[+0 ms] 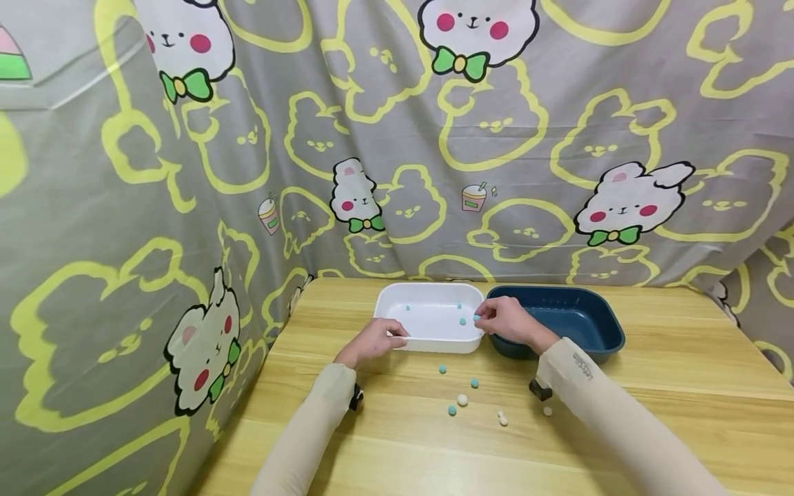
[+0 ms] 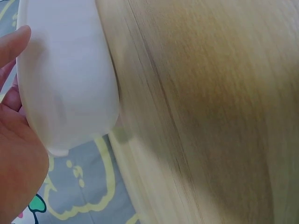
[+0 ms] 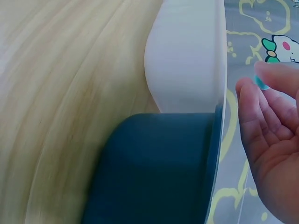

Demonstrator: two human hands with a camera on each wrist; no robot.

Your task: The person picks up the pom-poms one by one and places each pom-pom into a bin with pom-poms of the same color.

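Observation:
The right hand point(image 1: 509, 321) pinches a small light-blue ball point(image 3: 261, 84) between thumb and fingertips, over the right end of the white basin point(image 1: 434, 345). At the basin's front left corner, the left hand point(image 1: 372, 339) grips the rim, thumb outside and fingers over the inner side in the left wrist view. Inside the basin lie a few blue balls point(image 1: 462, 322). On the table before it are more blue balls point(image 1: 474, 383) and several white balls point(image 1: 462, 399), some in front of the right forearm's side.
A dark blue basin point(image 1: 611, 329) stands right beside the white one, below the right wrist. Both are on a wooden table point(image 1: 384, 448) near its back edge. A patterned grey curtain point(image 1: 397, 138) hangs behind and along the left.

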